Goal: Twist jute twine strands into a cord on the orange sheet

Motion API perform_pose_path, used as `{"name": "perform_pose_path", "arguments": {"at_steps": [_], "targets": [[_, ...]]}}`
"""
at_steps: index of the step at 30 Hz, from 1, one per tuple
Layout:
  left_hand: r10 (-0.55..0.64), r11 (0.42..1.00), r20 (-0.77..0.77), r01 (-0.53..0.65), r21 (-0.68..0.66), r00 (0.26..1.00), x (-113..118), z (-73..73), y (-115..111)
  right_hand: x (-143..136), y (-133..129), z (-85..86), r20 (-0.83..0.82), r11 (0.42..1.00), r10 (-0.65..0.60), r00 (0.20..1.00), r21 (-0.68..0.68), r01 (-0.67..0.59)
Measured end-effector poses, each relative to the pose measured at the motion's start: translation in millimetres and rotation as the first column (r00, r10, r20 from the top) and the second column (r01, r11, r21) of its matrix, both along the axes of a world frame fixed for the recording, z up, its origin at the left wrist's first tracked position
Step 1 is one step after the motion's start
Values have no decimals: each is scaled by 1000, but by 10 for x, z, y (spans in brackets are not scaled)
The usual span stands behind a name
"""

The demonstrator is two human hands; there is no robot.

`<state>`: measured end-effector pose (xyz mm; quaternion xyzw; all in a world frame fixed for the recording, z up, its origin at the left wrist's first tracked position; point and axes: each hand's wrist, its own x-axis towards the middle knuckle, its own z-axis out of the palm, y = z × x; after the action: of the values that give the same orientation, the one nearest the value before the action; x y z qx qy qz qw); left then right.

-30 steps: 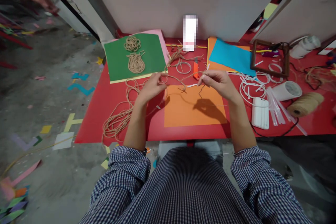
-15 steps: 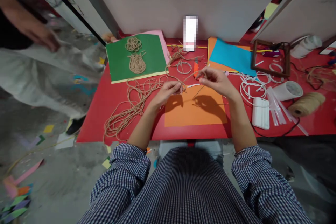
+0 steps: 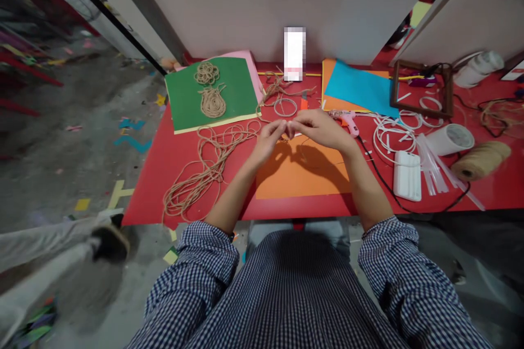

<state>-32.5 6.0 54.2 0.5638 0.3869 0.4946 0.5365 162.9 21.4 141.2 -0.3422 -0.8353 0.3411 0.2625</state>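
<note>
My left hand (image 3: pixel 270 139) and my right hand (image 3: pixel 321 128) meet fingertip to fingertip above an orange sheet (image 3: pixel 305 174). Both are closed in a pinch on jute twine, of which only short thin bits show below the fingers. From the left hand the strand seems to run back toward a loose heap of twine (image 3: pixel 210 166) on the red table. A green sheet (image 3: pixel 241 87) at the back left carries a twine rosette (image 3: pixel 207 73) and a coiled twine shape (image 3: pixel 213 102). Just beyond my hands lies a pale ring (image 3: pixel 285 107).
A pink glue gun (image 3: pixel 350 123) lies right of my right hand, its black cord running along the table. Further right are white cord loops (image 3: pixel 388 133), a white box (image 3: pixel 407 175), clear glue sticks (image 3: pixel 430 169), a twine spool (image 3: pixel 481 161) and a wooden frame (image 3: pixel 450 92). A person's leg (image 3: pixel 53 245) shows at left.
My hands have come together from apart, the right one moving left, which uncovers the glue gun. The person at the left has moved, with only legs and feet now in view.
</note>
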Motion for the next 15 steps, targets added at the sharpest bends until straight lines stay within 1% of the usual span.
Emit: {"name": "perform_pose_path", "arguments": {"at_steps": [2, 4, 6, 8, 10, 13, 15], "targets": [[72, 996, 137, -63, -66, 988, 125, -65, -3, -114, 69, -41, -74, 996, -78, 994, 32, 81], [76, 988, 204, -45, -150, 976, 222, -108, -20, -196, 157, -119, -155, 987, -149, 976, 35, 157], [57, 979, 240, -7, -203, 969, 273, -127, -48, -231, 249, -224, -212, 982, -187, 959, -12, 189], [45, 972, 254, 16, -235, 966, 289, -144, -73, -231, 320, -338, -261, 980, -195, 945, -87, 178], [57, 969, 261, 9, -246, 964, 294, -181, -83, -226, 353, -448, -298, 972, -206, 932, -174, 159], [139, 967, 268, -71, -246, 954, 318, -285, -64, -273, 333, -599, -332, 945, -252, 909, -287, 157], [202, 960, 279, -132, -248, 939, 344, -365, -42, -355, 285, -696, -348, 930, -297, 889, -317, 186]]}}
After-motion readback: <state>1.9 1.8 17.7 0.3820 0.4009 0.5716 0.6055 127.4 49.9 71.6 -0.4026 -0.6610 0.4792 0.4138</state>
